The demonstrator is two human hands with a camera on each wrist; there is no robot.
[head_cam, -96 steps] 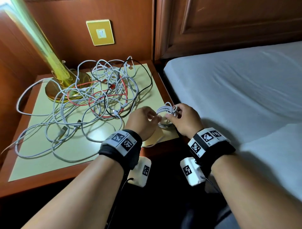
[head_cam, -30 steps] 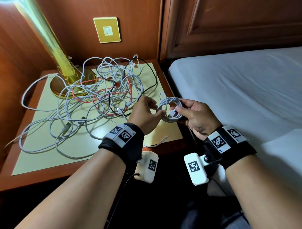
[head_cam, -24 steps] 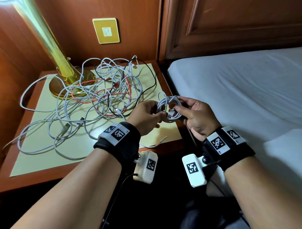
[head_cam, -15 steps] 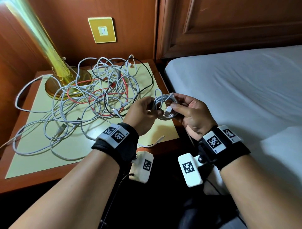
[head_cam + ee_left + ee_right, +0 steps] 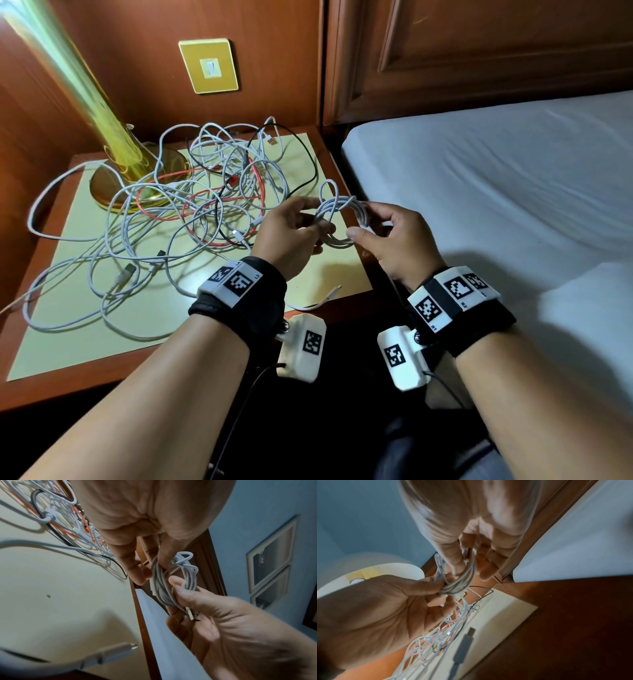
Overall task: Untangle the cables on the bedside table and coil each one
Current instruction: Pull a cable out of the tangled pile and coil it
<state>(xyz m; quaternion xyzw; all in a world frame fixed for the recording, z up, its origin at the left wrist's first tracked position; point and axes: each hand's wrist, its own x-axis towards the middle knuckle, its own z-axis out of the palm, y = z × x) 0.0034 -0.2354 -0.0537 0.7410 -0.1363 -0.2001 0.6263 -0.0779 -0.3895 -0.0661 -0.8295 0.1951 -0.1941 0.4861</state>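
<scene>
A: Fingers first: the left hand (image 5: 291,236) pinches the near-left side of the coiled white cable (image 5: 337,219), thumb against fingertips, strands bunched between them.

B: And the right hand (image 5: 394,240)?

A: Curled around the coil's right side, thumb (image 5: 178,585) pressing on the loops. In the left wrist view a white USB plug (image 5: 189,613) lies against the right palm.

B: Where is the coil itself?

A: Held up between both hands, above the near right corner of the bedside table (image 5: 51,387), clear of the surface. A small loop sticks up at its far edge.

B: The rest of the wires?

A: The tangle of cables (image 5: 191,212) sprawls across the table's pale top, to the left of the hands: mostly white, with a red cable (image 5: 205,202) and a black cable (image 5: 305,154) threaded through. One loose white cable end (image 5: 325,296) lies near the front edge.

B: Further out?

A: A brass lamp base (image 5: 137,178) stands at the far left, a gold wall switch plate (image 5: 209,66) is above it, and the bed with its white sheet (image 5: 496,178) is on the right.
</scene>
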